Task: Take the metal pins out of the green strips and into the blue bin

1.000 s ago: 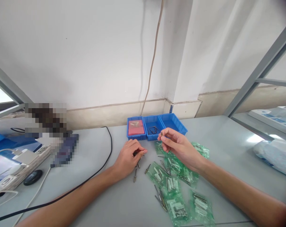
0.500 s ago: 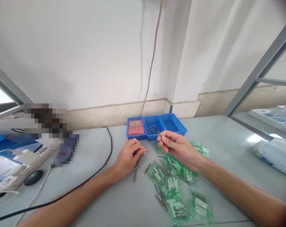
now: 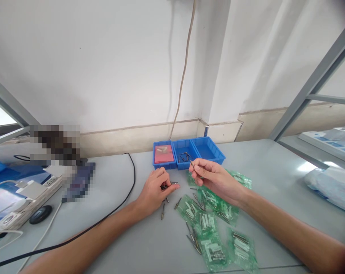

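My left hand (image 3: 155, 190) is curled over several small metal pins (image 3: 164, 187), its thumb lifted slightly away from the fingers. Part of that bunch is hidden under the fingers. Between thumb and fingertips, my right hand (image 3: 211, 175) pinches a single thin metal pin (image 3: 192, 163) with a brassy part. Loose pins (image 3: 162, 211) lie on the table below the left hand. Green plastic packets (image 3: 207, 222) holding similar pins and white labels spread beneath and in front of the right hand. More pins (image 3: 185, 156) sit in the middle blue bin (image 3: 186, 166).
A left blue bin (image 3: 164, 166) holds a red packet (image 3: 163, 155); a third blue bin (image 3: 208, 148) adjoins on the right. A black cable (image 3: 134, 171) crosses the grey table at left, near a computer mouse (image 3: 40, 214) and a power strip (image 3: 7, 220). A plastic-wrapped bundle (image 3: 331, 186) lies far right.
My left thumb has opened away from the fingers, showing more of the pins beneath them. My right hand has barely shifted, with the pin still pinched.
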The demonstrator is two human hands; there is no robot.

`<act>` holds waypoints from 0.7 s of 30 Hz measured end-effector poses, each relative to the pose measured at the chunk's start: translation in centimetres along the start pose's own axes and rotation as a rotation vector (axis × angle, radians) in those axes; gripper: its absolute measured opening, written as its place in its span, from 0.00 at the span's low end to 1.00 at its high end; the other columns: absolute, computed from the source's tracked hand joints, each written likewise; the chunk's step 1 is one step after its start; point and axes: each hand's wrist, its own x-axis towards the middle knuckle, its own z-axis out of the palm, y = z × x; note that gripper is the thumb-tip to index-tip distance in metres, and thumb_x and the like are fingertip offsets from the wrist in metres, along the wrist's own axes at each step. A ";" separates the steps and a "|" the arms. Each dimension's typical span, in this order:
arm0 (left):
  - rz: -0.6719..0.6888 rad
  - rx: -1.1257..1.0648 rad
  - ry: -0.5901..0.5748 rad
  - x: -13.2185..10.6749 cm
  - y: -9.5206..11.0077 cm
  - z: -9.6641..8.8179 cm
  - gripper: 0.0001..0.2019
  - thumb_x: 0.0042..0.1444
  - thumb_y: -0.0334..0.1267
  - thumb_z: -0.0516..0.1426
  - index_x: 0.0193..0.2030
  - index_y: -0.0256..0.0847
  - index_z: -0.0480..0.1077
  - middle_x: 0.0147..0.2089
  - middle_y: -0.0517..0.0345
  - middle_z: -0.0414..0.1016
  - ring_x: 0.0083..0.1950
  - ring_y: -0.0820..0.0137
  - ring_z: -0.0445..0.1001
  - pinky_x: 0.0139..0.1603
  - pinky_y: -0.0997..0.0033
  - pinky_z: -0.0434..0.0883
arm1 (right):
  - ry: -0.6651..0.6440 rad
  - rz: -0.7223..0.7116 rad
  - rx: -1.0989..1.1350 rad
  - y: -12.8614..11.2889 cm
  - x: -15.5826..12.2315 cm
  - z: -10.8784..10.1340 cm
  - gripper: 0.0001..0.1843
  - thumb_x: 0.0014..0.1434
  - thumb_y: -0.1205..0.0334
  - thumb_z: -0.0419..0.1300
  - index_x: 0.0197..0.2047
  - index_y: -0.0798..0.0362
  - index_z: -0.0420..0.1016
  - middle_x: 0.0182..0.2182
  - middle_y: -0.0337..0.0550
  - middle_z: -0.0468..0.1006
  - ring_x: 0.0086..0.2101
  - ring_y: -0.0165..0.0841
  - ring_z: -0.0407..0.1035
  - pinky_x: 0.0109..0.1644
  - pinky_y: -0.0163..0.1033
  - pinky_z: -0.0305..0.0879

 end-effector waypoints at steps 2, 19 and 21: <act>0.015 -0.002 0.008 0.0 -0.1 0.0 0.19 0.68 0.42 0.65 0.29 0.41 0.62 0.33 0.62 0.64 0.36 0.68 0.63 0.37 0.68 0.61 | -0.009 -0.002 -0.006 0.1 0.0 -0.1 0.17 0.66 0.44 0.69 0.40 0.51 0.79 0.39 0.41 0.75 0.30 0.30 0.61 0.38 0.40 0.57; -0.039 0.020 -0.017 0.0 -0.3 0.2 0.19 0.71 0.43 0.62 0.30 0.41 0.62 0.33 0.62 0.66 0.34 0.69 0.63 0.39 0.66 0.62 | 0.006 -0.004 -0.057 0.2 -0.1 0.0 0.18 0.66 0.43 0.69 0.40 0.51 0.80 0.39 0.42 0.76 0.30 0.31 0.62 0.37 0.39 0.58; -0.051 0.014 -0.035 0.0 -0.2 0.1 0.18 0.72 0.43 0.61 0.31 0.41 0.63 0.34 0.62 0.67 0.35 0.69 0.64 0.40 0.66 0.62 | 0.024 -0.016 -0.058 0.2 0.0 0.0 0.18 0.66 0.43 0.69 0.40 0.50 0.80 0.37 0.42 0.76 0.30 0.31 0.62 0.37 0.40 0.58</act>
